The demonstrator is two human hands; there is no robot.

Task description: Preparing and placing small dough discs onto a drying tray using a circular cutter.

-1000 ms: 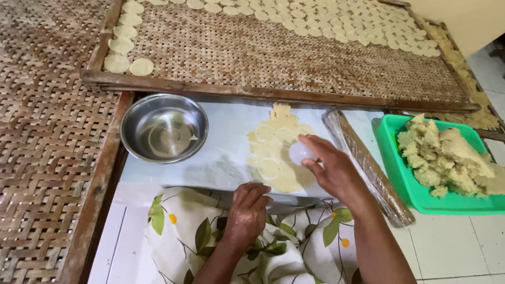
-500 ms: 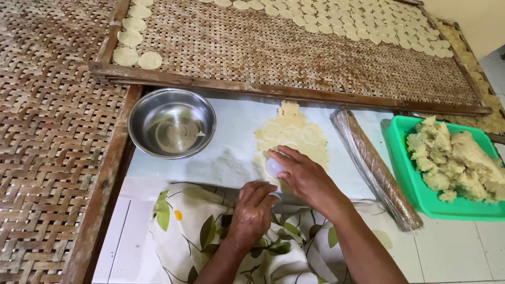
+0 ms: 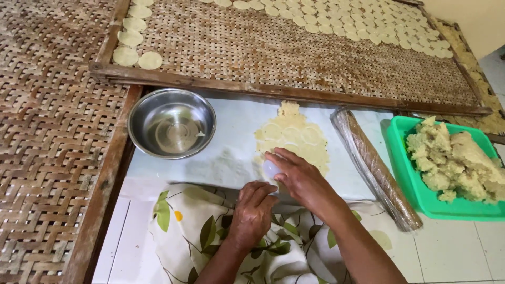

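A thin sheet of pale yellow dough (image 3: 294, 138) lies flat on a clear plastic sheet (image 3: 231, 158), marked with several round cut outlines. My right hand (image 3: 297, 176) grips a small round clear cutter (image 3: 270, 169) and presses it on the near left edge of the dough. My left hand (image 3: 253, 210) rests with curled fingers on the plastic's near edge, just below the cutter, holding nothing that I can see.
A steel bowl (image 3: 172, 122) with a little water sits left of the dough. A plastic-wrapped rolling pin (image 3: 374, 167) lies on the right, beside a green tray (image 3: 421, 194) of lumpy dough. Woven drying racks (image 3: 294, 47) hold several dough discs. A leaf-print cloth (image 3: 210, 236) covers my lap.
My right hand has moved the cutter from the middle of the dough to its near left edge. The left hand stayed at the plastic's edge.
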